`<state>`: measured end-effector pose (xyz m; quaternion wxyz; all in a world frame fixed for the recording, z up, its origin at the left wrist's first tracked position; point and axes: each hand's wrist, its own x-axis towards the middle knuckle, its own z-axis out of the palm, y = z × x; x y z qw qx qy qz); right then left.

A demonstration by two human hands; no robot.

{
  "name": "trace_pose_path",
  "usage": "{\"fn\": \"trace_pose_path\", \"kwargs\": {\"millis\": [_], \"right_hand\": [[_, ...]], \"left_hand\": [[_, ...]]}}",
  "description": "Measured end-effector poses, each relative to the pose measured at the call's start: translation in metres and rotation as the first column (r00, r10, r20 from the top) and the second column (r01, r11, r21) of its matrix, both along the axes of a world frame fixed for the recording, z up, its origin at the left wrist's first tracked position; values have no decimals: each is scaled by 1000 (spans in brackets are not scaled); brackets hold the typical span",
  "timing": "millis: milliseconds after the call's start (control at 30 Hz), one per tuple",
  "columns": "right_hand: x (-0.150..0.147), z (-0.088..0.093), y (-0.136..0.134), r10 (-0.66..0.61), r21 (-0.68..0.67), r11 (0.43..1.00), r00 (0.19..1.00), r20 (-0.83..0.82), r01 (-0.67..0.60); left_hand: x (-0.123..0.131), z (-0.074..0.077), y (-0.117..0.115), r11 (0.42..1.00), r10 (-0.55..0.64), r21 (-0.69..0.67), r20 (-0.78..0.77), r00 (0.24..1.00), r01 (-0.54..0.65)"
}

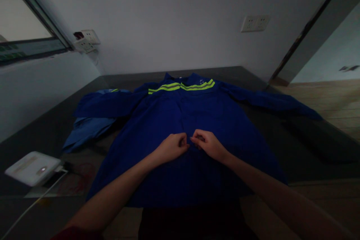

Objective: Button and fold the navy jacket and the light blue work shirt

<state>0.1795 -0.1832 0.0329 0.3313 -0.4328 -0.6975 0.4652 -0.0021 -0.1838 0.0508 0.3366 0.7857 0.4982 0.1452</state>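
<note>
A dark blue jacket lies spread face up on the worktop, its collar toward the wall and its lower end toward the person. Yellow-green bands with a grey stripe cross the chest. One sleeve stretches out to the person's right; the other, on the left, rests over a lighter blue garment.

Both hands are above the middle of the jacket's front, just beside each other with a small gap between them. In the left hand the fingers are curled in and the thumb sits near the fingertips; the right hand has its thumb and forefinger drawn near each other. The light is too dim to tell whether either grip has cloth pinched in it, or whether the tips meet.

The worktop is dark grey. At its left near part is a white box with a white cable leading toward the person; at its right lies a flat black item, too dark to make out.

Behind rises a plain pale wall with a double socket on the right and more sockets near the left corner. A window fills the upper left, and wood-look floor shows at the right.
</note>
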Motion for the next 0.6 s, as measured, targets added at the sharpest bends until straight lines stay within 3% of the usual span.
{"fn": "trace_pose_path", "kwargs": {"millis": [300,467,600], "right_hand": [[1,0,4,48,-77,996,999,-24,-50],[2,6,0,64,3,998,998,16,-64],[4,7,-2,77,206,972,985,155,-108]], "left_hand": [[0,4,0,1000,-3,-6,58,998,3],[-3,0,4,994,-29,-96,146,989,43],[-5,-5,5,991,-31,-123,170,985,52]]}}
